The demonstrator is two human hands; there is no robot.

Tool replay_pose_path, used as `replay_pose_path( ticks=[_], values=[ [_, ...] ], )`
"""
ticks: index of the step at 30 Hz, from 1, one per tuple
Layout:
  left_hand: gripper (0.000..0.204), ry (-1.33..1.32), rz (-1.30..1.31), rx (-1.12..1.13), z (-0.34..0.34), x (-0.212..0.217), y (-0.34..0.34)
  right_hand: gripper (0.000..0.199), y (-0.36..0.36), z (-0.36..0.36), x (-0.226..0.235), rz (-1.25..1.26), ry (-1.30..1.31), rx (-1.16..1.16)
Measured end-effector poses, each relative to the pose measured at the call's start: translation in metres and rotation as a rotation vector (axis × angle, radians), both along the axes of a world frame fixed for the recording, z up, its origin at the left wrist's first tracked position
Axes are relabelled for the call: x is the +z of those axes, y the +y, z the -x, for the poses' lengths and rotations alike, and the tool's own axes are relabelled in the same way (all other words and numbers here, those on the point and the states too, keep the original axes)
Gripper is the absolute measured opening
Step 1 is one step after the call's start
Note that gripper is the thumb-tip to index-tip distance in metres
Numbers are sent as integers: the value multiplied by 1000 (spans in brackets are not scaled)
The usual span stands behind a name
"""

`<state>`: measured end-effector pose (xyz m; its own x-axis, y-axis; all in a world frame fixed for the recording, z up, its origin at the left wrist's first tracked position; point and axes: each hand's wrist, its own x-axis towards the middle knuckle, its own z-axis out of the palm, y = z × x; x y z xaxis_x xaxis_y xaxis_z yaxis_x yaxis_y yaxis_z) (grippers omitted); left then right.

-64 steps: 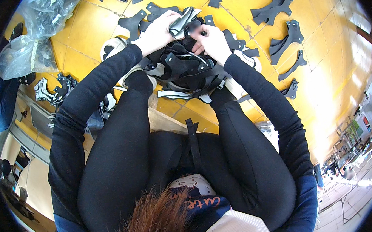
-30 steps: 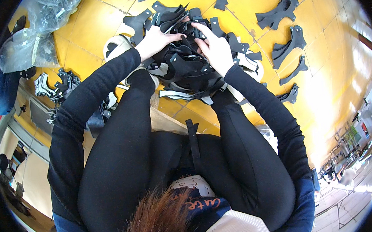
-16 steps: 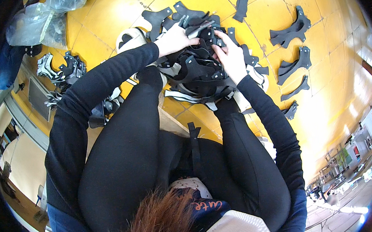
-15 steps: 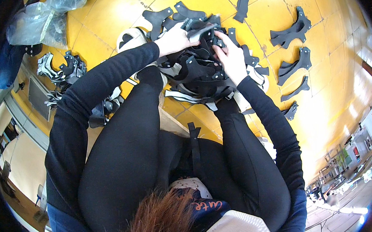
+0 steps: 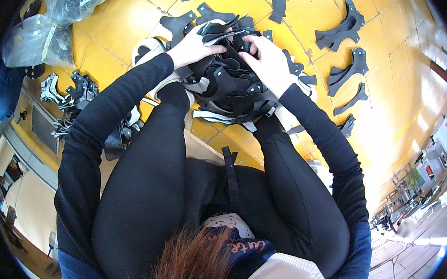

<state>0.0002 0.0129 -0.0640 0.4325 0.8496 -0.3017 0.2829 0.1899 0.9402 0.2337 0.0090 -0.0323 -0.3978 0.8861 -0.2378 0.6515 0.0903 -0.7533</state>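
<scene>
A heap of curved black fabric pieces [image 5: 230,82], some with pale undersides and small white tags, lies on the floor between my feet. My left hand [image 5: 195,48] is closed around a small stack of these black fabric pieces [image 5: 219,32], held above the far side of the heap. My right hand [image 5: 270,66] is at the heap's right side. Its thumb and forefinger are apart, their tips beside the dark pieces close to the held stack. The other right fingers are partly hidden.
Separate black pieces [image 5: 344,27] lie in a column on the yellow tiled floor [image 5: 299,41] to the right. At the left are another pile of black and white pieces [image 5: 77,90] and clear plastic bags [image 5: 40,41]. My white shoes [image 5: 147,50] flank the heap.
The whole view has shifted slightly. My left hand still grips its stack, whose pieces now fan out with pale edges showing. My right thumb and forefinger remain near the heap, still apart.
</scene>
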Motion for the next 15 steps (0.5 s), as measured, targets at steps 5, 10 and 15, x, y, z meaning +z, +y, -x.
replay_pose_path(
  ticks=[5, 10, 15],
  values=[
    [53, 128, -125, -109, 9, 5, -6, 37, -9, 3, -5, -33, 49, 0],
    [47, 271, -100, -146, 9, -2, -13, 39, -12, -3, -17, 235, 139, -66],
    [47, 242, 1, -48, 2, 7, -9, 37, -7, -9, -33, 390, 248, -152]
  ],
)
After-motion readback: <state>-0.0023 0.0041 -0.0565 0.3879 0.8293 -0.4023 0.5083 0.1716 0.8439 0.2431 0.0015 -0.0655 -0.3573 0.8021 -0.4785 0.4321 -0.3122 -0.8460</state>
